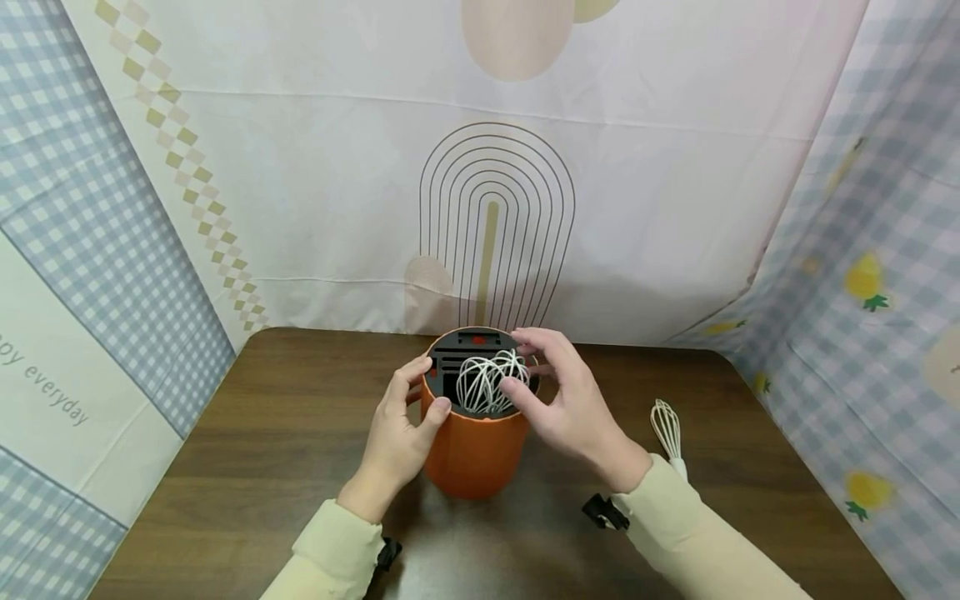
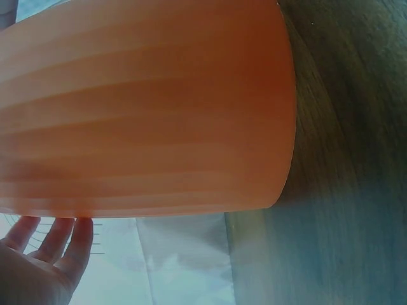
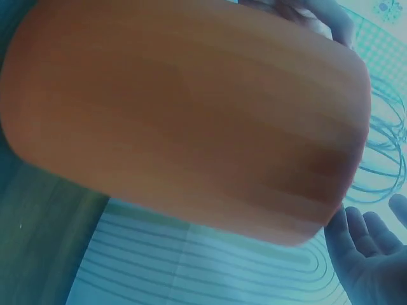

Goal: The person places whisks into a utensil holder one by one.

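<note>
An orange utensil holder point(image 1: 476, 454) with a black slotted top point(image 1: 453, 340) stands upright on the table. White whisk loops point(image 1: 480, 383) stick up out of its top. The left hand point(image 1: 396, 429) holds the holder's left side near the rim, thumb at the front and fingers around the side; in the left wrist view its fingers point(image 2: 76, 248) press the orange wall. At the right rim, the right hand point(image 1: 566, 400) spreads its fingers and thumb beside the whisk loops, the thumb overlapping the wires. In the right wrist view, those fingers point(image 3: 362, 235) lie right at the rim.
A smaller whisk point(image 1: 667, 429) with a white handle lies on the brown wooden table point(image 1: 300, 433) to the right, partly behind the right sleeve. Printed cloth point(image 1: 337, 208) hangs behind the table, with checked cloth point(image 1: 847, 333) along the right side.
</note>
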### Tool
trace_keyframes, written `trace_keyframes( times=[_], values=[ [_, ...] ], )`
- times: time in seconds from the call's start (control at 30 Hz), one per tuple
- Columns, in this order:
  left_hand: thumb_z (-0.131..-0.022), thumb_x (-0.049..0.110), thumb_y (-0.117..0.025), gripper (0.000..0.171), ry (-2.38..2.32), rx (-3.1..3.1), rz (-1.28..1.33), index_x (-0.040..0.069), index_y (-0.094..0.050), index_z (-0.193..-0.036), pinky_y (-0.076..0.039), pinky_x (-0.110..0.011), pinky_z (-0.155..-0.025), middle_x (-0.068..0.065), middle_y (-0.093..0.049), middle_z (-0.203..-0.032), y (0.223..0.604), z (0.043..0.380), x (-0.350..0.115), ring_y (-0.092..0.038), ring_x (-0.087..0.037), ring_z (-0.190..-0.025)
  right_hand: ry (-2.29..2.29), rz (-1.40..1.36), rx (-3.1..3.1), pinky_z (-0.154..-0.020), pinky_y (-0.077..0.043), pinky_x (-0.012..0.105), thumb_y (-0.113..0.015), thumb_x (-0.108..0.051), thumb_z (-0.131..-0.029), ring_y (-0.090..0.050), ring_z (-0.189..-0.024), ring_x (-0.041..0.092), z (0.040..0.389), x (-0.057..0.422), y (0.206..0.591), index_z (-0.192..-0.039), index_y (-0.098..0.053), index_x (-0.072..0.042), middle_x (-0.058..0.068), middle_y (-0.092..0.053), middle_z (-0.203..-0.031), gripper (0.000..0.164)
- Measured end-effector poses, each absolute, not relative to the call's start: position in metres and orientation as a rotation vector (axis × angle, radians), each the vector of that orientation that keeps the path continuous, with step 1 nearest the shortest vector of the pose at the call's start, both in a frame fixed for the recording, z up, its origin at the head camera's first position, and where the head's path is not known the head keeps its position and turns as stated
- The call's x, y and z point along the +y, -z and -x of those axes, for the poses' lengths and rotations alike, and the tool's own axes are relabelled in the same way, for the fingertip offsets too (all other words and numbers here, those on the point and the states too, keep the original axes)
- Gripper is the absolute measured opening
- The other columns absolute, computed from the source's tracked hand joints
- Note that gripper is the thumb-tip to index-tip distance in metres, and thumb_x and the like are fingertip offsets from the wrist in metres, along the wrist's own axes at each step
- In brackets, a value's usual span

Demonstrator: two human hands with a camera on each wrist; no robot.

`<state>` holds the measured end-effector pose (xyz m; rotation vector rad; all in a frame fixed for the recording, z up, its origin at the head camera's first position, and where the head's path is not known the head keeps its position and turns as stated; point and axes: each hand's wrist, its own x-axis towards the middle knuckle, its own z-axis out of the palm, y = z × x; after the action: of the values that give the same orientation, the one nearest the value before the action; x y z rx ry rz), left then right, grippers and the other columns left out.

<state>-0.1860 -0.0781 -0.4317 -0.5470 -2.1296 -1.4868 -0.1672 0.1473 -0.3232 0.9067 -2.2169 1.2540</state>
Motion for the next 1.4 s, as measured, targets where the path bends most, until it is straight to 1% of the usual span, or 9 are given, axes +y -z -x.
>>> trace_keyframes(
  times=[0.07, 0.17, 0.4, 0.57, 0.67, 0.97, 1.2, 1.27, 1.4],
  values=[
    [-0.090, 0.029, -0.064, 0.053, 1.487, -2.128, 0.549, 0.021, -0.045, -0.139, -0.048, -0.045, -0.096, 0.002, -0.045, -0.145, 0.432, 0.186, -0.078, -0.051, -0.018, -0.123, -1.280, -0.891, -2.215, -0.082, -0.054, 0.049, -0.070, 0.002, -0.082, -0.055, -0.105, 0.035, 0.163, 0.148, 0.316, -0.127, -0.053, 0.002, 0.017, -0.054, -0.123, 0.048],
    [-0.090, 0.029, -0.064, 0.053, 1.485, -2.125, 0.549, 0.020, -0.045, -0.139, -0.048, -0.044, -0.096, 0.003, -0.045, -0.145, 0.432, 0.186, -0.078, -0.051, -0.017, -0.123, -1.287, -0.842, -2.238, -0.082, -0.054, 0.049, -0.069, 0.003, -0.082, -0.057, -0.104, 0.035, 0.161, 0.155, 0.313, -0.126, -0.053, 0.003, 0.015, -0.055, -0.121, 0.047],
    [-0.090, 0.029, -0.064, 0.053, 1.473, -2.121, 0.553, 0.021, -0.045, -0.139, -0.048, -0.045, -0.096, 0.002, -0.045, -0.144, 0.433, 0.187, -0.079, -0.051, -0.018, -0.123, -1.199, -0.673, -2.361, -0.084, -0.054, 0.040, -0.073, -0.017, -0.086, -0.061, -0.101, 0.021, 0.178, 0.192, 0.344, -0.135, -0.051, -0.017, 0.001, -0.054, -0.128, 0.054],
    [-0.090, 0.030, -0.064, 0.053, 1.472, -2.123, 0.550, 0.021, -0.045, -0.139, -0.048, -0.045, -0.096, 0.002, -0.045, -0.145, 0.434, 0.188, -0.079, -0.051, -0.018, -0.123, -1.173, -0.576, -2.424, -0.082, -0.054, 0.039, -0.073, -0.028, -0.087, -0.060, -0.101, 0.014, 0.179, 0.214, 0.357, -0.135, -0.050, -0.024, -0.006, -0.054, -0.129, 0.053],
    [-0.090, 0.030, -0.064, 0.053, 1.473, -2.126, 0.549, 0.022, -0.045, -0.139, -0.048, -0.045, -0.096, 0.002, -0.045, -0.145, 0.434, 0.188, -0.079, -0.051, -0.018, -0.123, -1.160, -0.523, -2.447, -0.082, -0.054, 0.036, -0.073, -0.029, -0.086, -0.058, -0.105, 0.015, 0.178, 0.227, 0.366, -0.134, -0.051, -0.023, -0.007, -0.054, -0.128, 0.053],
    [-0.090, 0.031, -0.064, 0.053, 1.471, -2.135, 0.544, 0.022, -0.044, -0.139, -0.048, -0.046, -0.096, 0.002, -0.044, -0.145, 0.433, 0.187, -0.078, -0.050, -0.018, -0.124, -1.070, -0.350, -2.566, -0.079, -0.054, 0.034, -0.069, -0.031, -0.090, -0.057, -0.102, 0.019, 0.168, 0.277, 0.400, -0.136, -0.048, -0.018, -0.001, -0.055, -0.128, 0.053],
    [-0.090, 0.030, -0.064, 0.053, 1.470, -2.136, 0.542, 0.021, -0.045, -0.139, -0.048, -0.045, -0.096, 0.002, -0.045, -0.145, 0.432, 0.186, -0.077, -0.050, -0.018, -0.124, -1.011, -0.168, -2.679, -0.075, -0.053, 0.028, -0.065, -0.040, -0.091, -0.056, -0.103, 0.020, 0.158, 0.314, 0.422, -0.139, -0.045, -0.014, 0.003, -0.055, -0.126, 0.059],
    [-0.090, 0.030, -0.064, 0.053, 1.468, -2.138, 0.541, 0.020, -0.045, -0.139, -0.048, -0.045, -0.096, 0.002, -0.045, -0.145, 0.432, 0.186, -0.077, -0.050, -0.018, -0.124, -1.002, -0.110, -2.721, -0.075, -0.053, 0.031, -0.064, -0.044, -0.090, -0.057, -0.104, 0.024, 0.155, 0.322, 0.426, -0.140, -0.043, -0.014, 0.005, -0.055, -0.126, 0.062],
    [-0.090, 0.029, -0.064, 0.053, 1.472, -2.133, 0.542, 0.020, -0.045, -0.139, -0.048, -0.045, -0.096, 0.002, -0.045, -0.145, 0.431, 0.186, -0.078, -0.051, -0.019, -0.123, -0.989, 0.003, -2.799, -0.077, -0.052, 0.042, -0.063, -0.052, -0.088, -0.056, -0.108, 0.032, 0.148, 0.337, 0.431, -0.142, -0.039, -0.009, 0.014, -0.053, -0.128, 0.073]
  ],
)
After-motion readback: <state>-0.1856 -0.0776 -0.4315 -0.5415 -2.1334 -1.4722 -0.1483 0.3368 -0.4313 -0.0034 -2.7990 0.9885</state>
